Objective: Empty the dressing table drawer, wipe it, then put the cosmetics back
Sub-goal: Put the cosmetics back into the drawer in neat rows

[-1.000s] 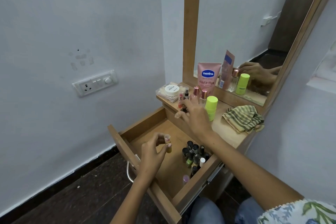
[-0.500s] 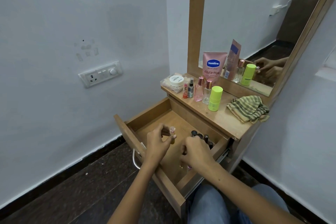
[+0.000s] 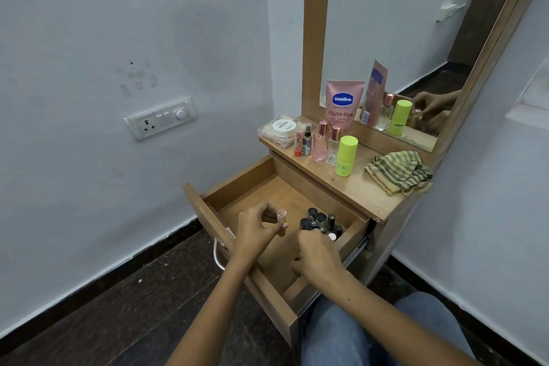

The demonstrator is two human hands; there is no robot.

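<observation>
Pulled fully out over dark speckled flooring (image 3: 113,315): the wooden drawer (image 3: 237,187) of a narrow dressing table (image 3: 356,187), wedged into a corner between pale bluish walls (image 3: 89,24). Over the drawer's open middle, the left hand (image 3: 255,232), thumb and fingertips pinching a small pink-capped bottle (image 3: 281,221). Lower and nearer the front right corner, the right hand (image 3: 319,255), fingers curled downward inside the drawer; whether anything sits in that grip, impossible to tell. Clustered just beyond the right hand against the drawer's right wall, dark-capped nail polish bottles (image 3: 319,223), standing upright. Up on the tabletop, along the left end: a pink Vaseline tube (image 3: 342,104) leaning on the mirror (image 3: 401,24), a white-lidded jar (image 3: 284,128) resting on a clear packet, a small red-based bottle (image 3: 298,144), a spray vial (image 3: 307,142), two rose-capped perfume bottles (image 3: 326,142) and a lime-green stick (image 3: 346,156). Crumpled at the tabletop's right end, well apart from the bottles, a striped green cloth (image 3: 399,171). Mounted on the left wall, a white switch-and-socket plate (image 3: 162,117). At the bottom edge, blue denim knees (image 3: 371,333).
</observation>
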